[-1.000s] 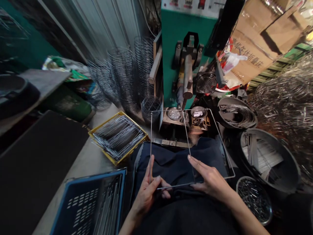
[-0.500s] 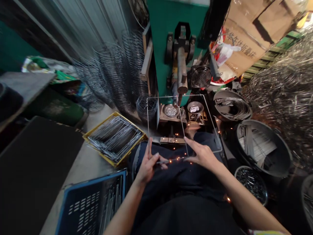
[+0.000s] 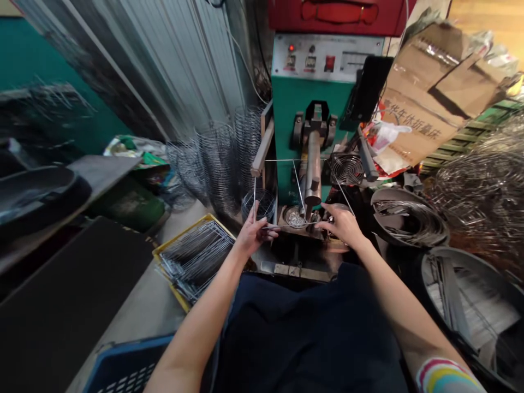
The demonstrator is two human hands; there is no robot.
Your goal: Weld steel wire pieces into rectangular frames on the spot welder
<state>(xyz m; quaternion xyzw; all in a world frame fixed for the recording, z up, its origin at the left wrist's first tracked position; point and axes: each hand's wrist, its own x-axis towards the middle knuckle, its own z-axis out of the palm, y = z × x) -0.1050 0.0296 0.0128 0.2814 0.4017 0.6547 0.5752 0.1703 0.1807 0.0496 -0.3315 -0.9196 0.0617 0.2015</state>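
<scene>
A rectangular wire frame (image 3: 299, 186) with a middle crossbar is held level between both hands, its near side crossing below the electrode of a green welding machine (image 3: 314, 169). My left hand (image 3: 251, 236) closes on the frame's near left corner, thumb and fingers around the wire, index finger pointing up along the left side. At the near right part of the frame, my right hand (image 3: 344, 225) pinches the wire beside the electrode tip. Whether the electrode touches the wire I cannot tell. Under the frame sits a round dish (image 3: 291, 209) of small shiny metal pieces.
To the left stand a yellow crate (image 3: 180, 238) of wire frames and a blue crate (image 3: 135, 349). Stacked wire rings (image 3: 219, 164) lean behind. Basins of metal strips (image 3: 409, 218) and a tangled wire heap (image 3: 483, 185) crowd the right. A small fan (image 3: 347, 168) sits by the machine.
Both hands have carried the wire frame forward from above the lap to the electrode. Sparks seen earlier around the frame no longer show. The camera view has tilted up, showing the machine's control panel.
</scene>
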